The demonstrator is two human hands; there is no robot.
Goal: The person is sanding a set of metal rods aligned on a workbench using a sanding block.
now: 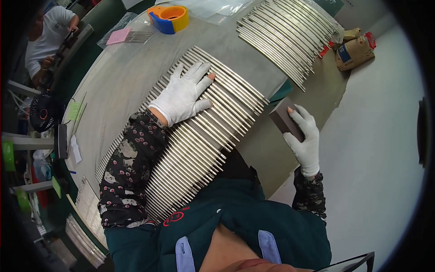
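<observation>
My left hand (183,95), in a white glove with a bare fingertip showing, lies flat with fingers spread on a row of shiny metal rods (186,154). The rods lie side by side across the grey table, their near-right ends forming a stepped edge. To the right, past those ends, my right hand (307,143) wears a matching glove. It grips a dark grey-brown rectangular block (285,119), perhaps a sanding block, held in the air apart from the rods. Both forearms have dark patterned sleeves.
Another batch of metal rods (285,38) lies at the far right of the table. A blue and yellow tape dispenser (170,19) and a pink slip (118,36) sit at the back. Paper sacks (355,52) stand beyond. Another person (50,34) is at the far left, near a black fan (44,112).
</observation>
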